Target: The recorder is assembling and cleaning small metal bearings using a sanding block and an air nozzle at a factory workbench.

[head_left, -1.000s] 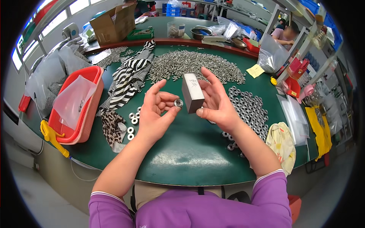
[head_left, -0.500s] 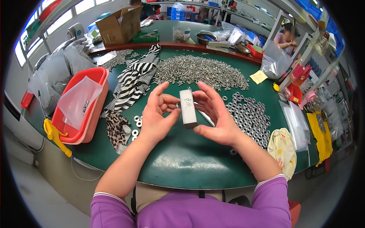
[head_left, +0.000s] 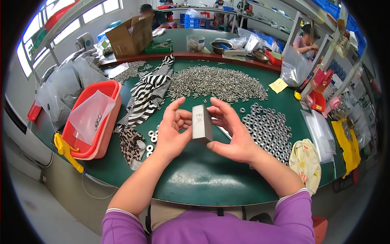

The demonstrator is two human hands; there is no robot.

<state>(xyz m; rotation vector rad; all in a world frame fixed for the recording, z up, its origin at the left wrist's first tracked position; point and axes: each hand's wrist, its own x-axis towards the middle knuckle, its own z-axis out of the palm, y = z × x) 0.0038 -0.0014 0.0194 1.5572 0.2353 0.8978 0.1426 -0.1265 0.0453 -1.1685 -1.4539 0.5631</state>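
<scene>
A grey rectangular block (head_left: 199, 124) with dark handwriting on its paler face stands upright between my hands above the table. My right hand (head_left: 235, 136) grips it, thumb at the lower right corner and fingers behind. My left hand (head_left: 174, 132) is curled at the block's left side, thumb tip by its edge; whatever lies between those fingers is hidden behind the block. Below and right of my right hand, many metal rings (head_left: 268, 130) lie side by side. A large heap of small metal pins (head_left: 217, 83) spreads beyond both hands. A few white-faced rings (head_left: 150, 148) lie left of my left wrist.
On the left stand a red basket (head_left: 115, 107) with a plastic bag inside and a yellow air gun (head_left: 67, 150). A striped cloth (head_left: 148, 91) and a leopard-print cloth (head_left: 131, 146) lie nearby. A cream glove (head_left: 304, 164) rests at the right edge. Other people sit farther back.
The block has turned, showing more of its dark right side. A small ring seen at my left fingertips is now out of sight. The whole view has shifted slightly.
</scene>
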